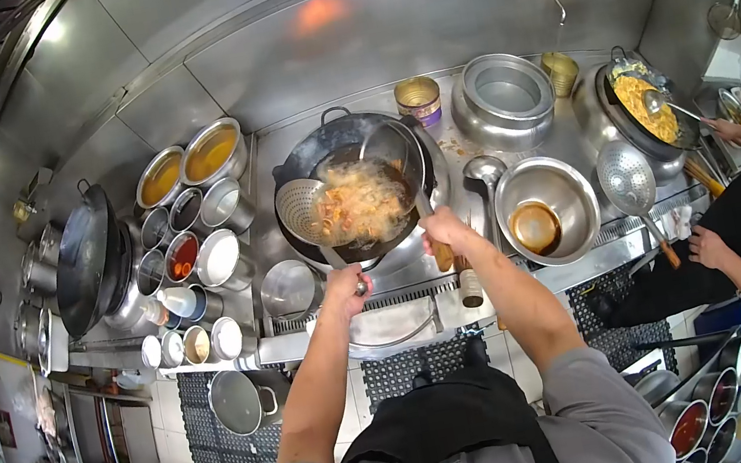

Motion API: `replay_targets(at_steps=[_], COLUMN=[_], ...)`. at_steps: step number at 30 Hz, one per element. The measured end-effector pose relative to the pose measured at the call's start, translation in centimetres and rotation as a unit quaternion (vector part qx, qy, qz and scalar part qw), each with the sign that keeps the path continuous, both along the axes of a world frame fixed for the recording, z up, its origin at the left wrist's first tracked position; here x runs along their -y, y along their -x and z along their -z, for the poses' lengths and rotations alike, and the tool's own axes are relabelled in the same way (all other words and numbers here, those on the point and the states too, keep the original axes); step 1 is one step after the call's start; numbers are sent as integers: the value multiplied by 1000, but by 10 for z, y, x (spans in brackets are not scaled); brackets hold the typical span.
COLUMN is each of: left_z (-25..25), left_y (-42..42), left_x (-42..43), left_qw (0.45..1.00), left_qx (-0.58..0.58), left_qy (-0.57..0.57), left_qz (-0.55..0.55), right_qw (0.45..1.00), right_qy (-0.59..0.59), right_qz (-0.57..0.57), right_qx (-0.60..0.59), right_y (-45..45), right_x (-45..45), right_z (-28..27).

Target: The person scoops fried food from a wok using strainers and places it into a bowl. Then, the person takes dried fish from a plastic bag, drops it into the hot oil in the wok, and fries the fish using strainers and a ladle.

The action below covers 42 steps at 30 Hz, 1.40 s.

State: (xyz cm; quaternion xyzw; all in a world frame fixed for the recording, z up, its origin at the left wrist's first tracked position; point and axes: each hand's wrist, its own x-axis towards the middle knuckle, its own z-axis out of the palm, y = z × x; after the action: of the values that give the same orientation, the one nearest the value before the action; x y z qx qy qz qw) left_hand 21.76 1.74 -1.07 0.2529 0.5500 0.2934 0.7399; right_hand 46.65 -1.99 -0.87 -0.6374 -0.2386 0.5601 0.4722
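Note:
My left hand (347,291) is closed round the handle of a perforated skimmer (298,207), whose bowl sits at the left of a black wok (309,153). Pieces of food (364,205) bubble in pale froth between the two tools. In my right hand (448,230) is the wooden handle of a round grey scoop (386,141), tilted over the wok's right side. I cannot tell whether the scoop is mesh or solid. Just right of that hand, a metal ladle (484,170) rests on the stove.
At left stand pots of yellow liquid (213,152) and several seasoning containers (219,258). A steel bowl (573,211) with brown liquid and a large pot (505,94) are at right. Further right, another person (738,236) works a ladle in a wok of yellow food (644,109).

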Motion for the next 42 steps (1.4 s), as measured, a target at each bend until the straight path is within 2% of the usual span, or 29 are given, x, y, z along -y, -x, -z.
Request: replay_targets(at_steps=[1, 4, 7, 9, 11, 15, 17, 20, 23, 32, 37, 39, 41, 42], left_z=[4, 8, -4, -13, -18, -19, -16, -11, -4, -6, -6, -16, -14, -18], left_y=[-6, -18, -27, -32, -33, -31, -29, -27, -20, -13, 6, 5, 5, 5], left_x=[0, -5, -3, -2, -1, -3, -5, -1, -1, -2, 8, 12, 6, 7], left_qw=[1000, 999, 998, 991, 988, 977, 954, 952, 939, 935, 927, 929, 916, 915], left_qx=[4, 41, 50, 99, 113, 182, 265, 281, 319, 338, 364, 361, 380, 385], left_qy=[6, 21, 29, 59, 73, 92, 128, 117, 133, 107, 86, 77, 124, 119], left_qz=[-12, -27, -24, -70, -75, -64, -49, -29, -5, 15, 37, 37, 27, 32], right_qw=[998, 998, 998, 997, 985, 974, 974, 970, 979, 973, 948, 913, 918, 899], right_qy=[9, 0, -39, -35, -44, -52, -54, -66, -69, -95, -89, -143, -134, -172], right_qz=[0, 28, 27, 20, -18, -58, -50, -54, -40, -76, -71, -66, -63, -50], right_qx=[-69, -63, 27, 70, 164, 214, 214, 226, 189, 198, 295, 377, 367, 400], right_y=[3, 25, 44, 48, 49, 49, 51, 50, 46, 37, 35, 28, 25, 24], right_x=[0, 9, 20, 26, 30, 37, 37, 38, 38, 42, 40, 30, 32, 30], right_z=[2, -6, -17, -26, -39, -57, -56, -53, -49, -61, -93, -73, -67, -64])
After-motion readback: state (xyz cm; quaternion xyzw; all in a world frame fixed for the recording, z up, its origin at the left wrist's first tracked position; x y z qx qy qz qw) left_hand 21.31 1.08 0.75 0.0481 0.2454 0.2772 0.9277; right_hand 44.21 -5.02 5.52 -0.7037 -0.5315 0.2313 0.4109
